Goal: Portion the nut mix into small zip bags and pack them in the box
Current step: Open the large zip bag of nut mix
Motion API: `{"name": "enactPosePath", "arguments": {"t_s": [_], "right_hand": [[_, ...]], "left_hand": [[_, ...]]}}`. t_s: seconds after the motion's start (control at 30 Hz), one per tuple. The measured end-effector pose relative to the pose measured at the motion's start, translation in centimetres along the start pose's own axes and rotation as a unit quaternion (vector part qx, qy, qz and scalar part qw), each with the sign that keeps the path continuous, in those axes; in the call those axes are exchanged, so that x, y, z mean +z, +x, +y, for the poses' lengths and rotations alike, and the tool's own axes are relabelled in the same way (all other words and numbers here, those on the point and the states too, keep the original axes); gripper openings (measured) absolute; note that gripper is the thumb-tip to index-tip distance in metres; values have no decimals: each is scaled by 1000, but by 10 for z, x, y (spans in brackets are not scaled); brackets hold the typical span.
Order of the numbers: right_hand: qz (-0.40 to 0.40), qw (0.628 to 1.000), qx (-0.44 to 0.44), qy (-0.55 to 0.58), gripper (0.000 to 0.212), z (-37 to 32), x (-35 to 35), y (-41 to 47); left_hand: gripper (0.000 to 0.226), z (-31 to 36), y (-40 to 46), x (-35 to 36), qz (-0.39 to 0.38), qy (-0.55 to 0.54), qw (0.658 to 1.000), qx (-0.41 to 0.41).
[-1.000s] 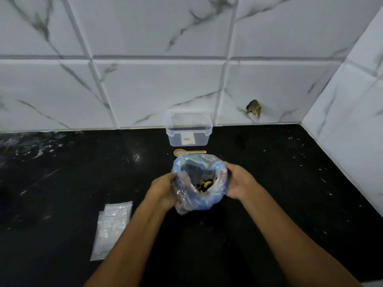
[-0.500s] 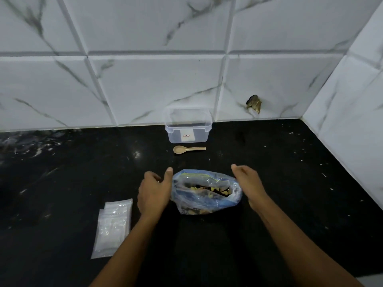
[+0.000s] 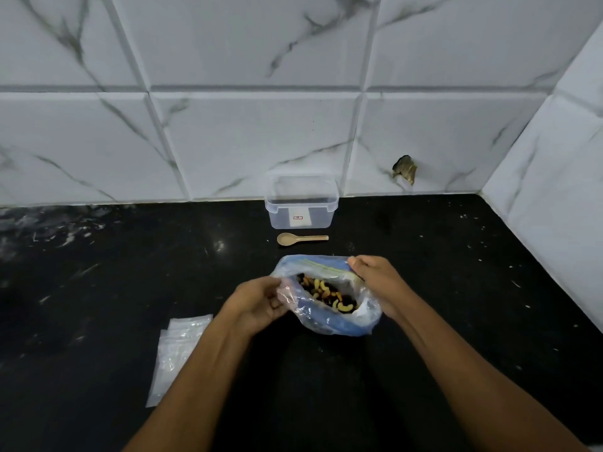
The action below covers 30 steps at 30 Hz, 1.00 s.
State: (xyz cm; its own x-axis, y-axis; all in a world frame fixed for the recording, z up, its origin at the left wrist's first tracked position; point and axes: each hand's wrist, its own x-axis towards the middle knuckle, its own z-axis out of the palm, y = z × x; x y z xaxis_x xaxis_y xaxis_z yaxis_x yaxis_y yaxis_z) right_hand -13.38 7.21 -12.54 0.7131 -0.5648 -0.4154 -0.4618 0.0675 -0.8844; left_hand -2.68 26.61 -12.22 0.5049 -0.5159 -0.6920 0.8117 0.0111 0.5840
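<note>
Now our left hand (image 3: 261,303) and right hand (image 3: 375,282) pinch again the rim of the nut bag (image 3: 329,322), spreading it open.

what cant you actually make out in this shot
Head view only:
- Label on the clear box: print too small to read.
- Small zip bags: count unclear; they overlap, and the left arm covers one edge.
- Nut mix: amount hidden by the big bag's crumpled sides.
</note>
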Motion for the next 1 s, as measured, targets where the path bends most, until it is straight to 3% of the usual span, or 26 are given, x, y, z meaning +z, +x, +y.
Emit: {"name": "enactPosePath", "arguments": {"t_s": [0.1, 0.2, 0.27, 0.37, 0.43, 0.5, 0.57, 0.67, 0.77, 0.83, 0.93, 1.0], "right_hand": [[-6, 990, 46, 135, 17, -9, -1, -1], [-16, 952, 127, 277, 11, -12, -9, 3], [-17, 937, 173, 302, 14, -7, -11, 3], [29, 986, 143, 83, 22, 15, -4, 7], [53, 992, 105, -41, 23, 29, 1, 6], [87, 985, 71, -129, 32, 36, -1, 3], [136, 956, 56, -253, 52, 34, -9, -4], [66, 921, 95, -372, 68, 30, -17, -15], [-30, 935, 122, -332, 44, 23, -16, -25], [-24, 954, 108, -280, 28, 26, -13, -24], [15, 971, 61, -229, 23, 33, -16, -19], [40, 971, 19, -237, 20, 31, -25, -17]], "left_hand": [[30, 8, -3, 2, -34, -66, 995, -61], [33, 13, -8, 5, -44, -39, 993, -99], [33, 14, -6, 2, -48, -20, 992, -112], [34, 3, 11, -8, -10, 24, 993, -115], [34, -12, 24, -16, 62, 156, 983, -75], [31, -24, 30, -24, 117, 288, 950, 10], [22, -26, 32, -30, 142, 413, 888, 142], [30, -18, 33, -24, 117, 554, 773, 285], [47, -8, 40, 0, 24, 661, 703, 263], [40, -7, 48, 10, 3, 718, 652, 242], [18, -6, 54, 10, 17, 728, 641, 243], [10, -3, 55, 2, 52, 698, 668, 253]]}}
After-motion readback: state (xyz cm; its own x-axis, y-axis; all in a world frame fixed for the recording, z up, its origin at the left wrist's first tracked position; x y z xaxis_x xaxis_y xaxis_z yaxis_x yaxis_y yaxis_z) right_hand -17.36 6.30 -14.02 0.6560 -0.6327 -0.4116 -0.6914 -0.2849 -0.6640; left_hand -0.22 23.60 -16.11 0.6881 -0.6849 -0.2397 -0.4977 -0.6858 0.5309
